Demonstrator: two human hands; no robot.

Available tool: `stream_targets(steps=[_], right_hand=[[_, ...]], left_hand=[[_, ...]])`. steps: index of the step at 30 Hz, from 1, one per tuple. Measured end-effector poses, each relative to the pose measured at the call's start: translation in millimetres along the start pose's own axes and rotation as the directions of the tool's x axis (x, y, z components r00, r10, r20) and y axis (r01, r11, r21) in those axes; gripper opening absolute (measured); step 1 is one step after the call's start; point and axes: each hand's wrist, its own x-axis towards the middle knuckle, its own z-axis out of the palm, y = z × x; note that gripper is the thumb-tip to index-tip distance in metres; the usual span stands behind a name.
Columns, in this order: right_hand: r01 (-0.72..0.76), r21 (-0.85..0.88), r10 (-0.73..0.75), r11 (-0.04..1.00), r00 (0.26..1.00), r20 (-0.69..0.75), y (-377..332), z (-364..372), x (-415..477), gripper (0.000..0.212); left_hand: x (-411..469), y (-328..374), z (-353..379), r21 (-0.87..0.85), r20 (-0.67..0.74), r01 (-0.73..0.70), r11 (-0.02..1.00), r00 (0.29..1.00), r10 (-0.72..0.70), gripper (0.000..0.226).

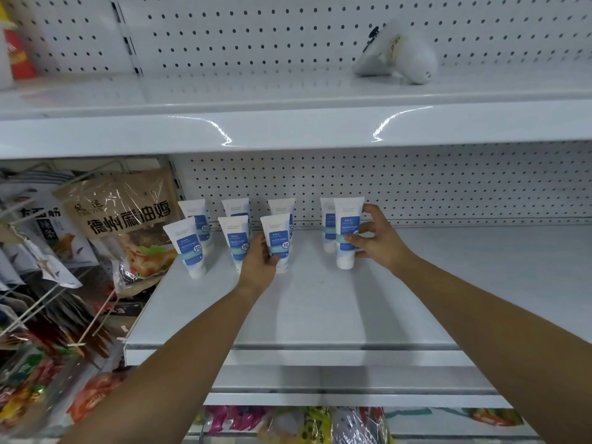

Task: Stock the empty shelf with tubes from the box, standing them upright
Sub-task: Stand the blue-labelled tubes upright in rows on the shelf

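Tubes (pixel 187 248) with white bodies and blue labels stand cap-down on the white shelf (pixel 320 302), all gathered at its far left part, close to the pegboard (pixel 448 187) behind. Eight can be counted: four in a far row and four in a near row just in front of them.

The left hand (pixel 260 262) curls its fingers round the third near tube (pixel 278 233), low on its body; this tube is upright with its cap on the shelf. The right hand (pixel 376 240) pinches the fourth near tube (pixel 348 225) between thumb and fingers along its right edge. Its cap seems to touch the shelf, though the shade there makes that hard to be sure of. The far tube (pixel 327 219) just behind it is mostly hidden.

One white device (pixel 400 56) lies on the upper shelf (pixel 288 129). At the left hangs one brown bag (pixel 125 213) among other packets.
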Motion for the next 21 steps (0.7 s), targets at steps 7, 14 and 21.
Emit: stream_targets(steps=[7,14,21], right_hand=[[-0.004,-0.006,0.004,1.0,1.0,0.002,1,4,0,0.061],[0.011,0.017,-0.011,1.0,1.0,0.012,-6,3,-4,0.061],[0.025,0.035,-0.026,0.999,1.0,0.012,-12,-2,-10,0.059]], left_hand=[[-3,3,-1,-0.035,0.014,0.029,0.999,0.999,-0.029,0.05],[-25,9,-8,0.09,-0.035,0.109,0.99,0.994,-0.106,0.061],[-61,34,-12,0.124,-0.203,0.027,0.992,0.979,-0.002,0.013]])
